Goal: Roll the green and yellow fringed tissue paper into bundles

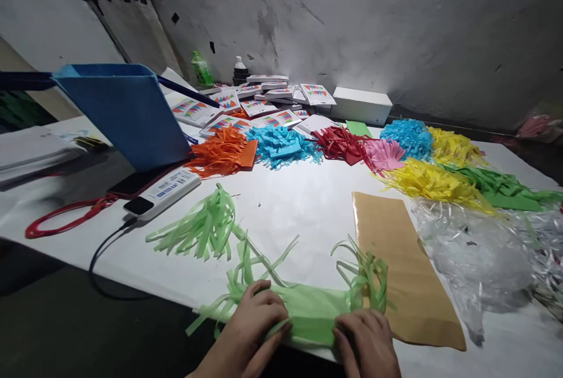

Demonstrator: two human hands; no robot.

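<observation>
A light green fringed tissue sheet (pixel 314 307) lies at the near edge of the white table (pixel 299 202), its cut strips fanning out at both ends. My left hand (pixel 255 319) grips its left part with curled fingers. My right hand (pixel 367 343) presses on its right part, fingers bent over the paper. Another bundle of light green fringe (pixel 200 228) lies loose to the left, apart from both hands.
A brown paper sheet (pixel 402 266) lies right of my hands, clear plastic wrap (pixel 479 255) beyond it. Piles of orange (pixel 222 152), blue, red, pink, yellow and green fringe ring the far side. A blue bag (pixel 125 111), power bank (pixel 160 190) and red cable stand left.
</observation>
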